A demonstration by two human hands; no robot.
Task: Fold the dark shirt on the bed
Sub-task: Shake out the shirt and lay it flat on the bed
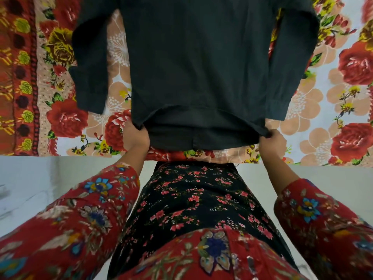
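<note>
The dark shirt (197, 63) lies spread flat on the bed, its hem toward me and both long sleeves lying down along its sides. My left hand (135, 136) is closed on the hem's left corner. My right hand (272, 142) pinches the hem's right corner. The top layer of the hem is lifted slightly, showing the lower layer beneath it. The collar end is cut off by the top edge of the frame.
A floral bedsheet (333, 102) in red, peach and white covers the bed. A red patterned border (18, 77) runs down its left side. The bed's near edge (60, 156) meets a pale floor (40, 184). My body stands against that edge.
</note>
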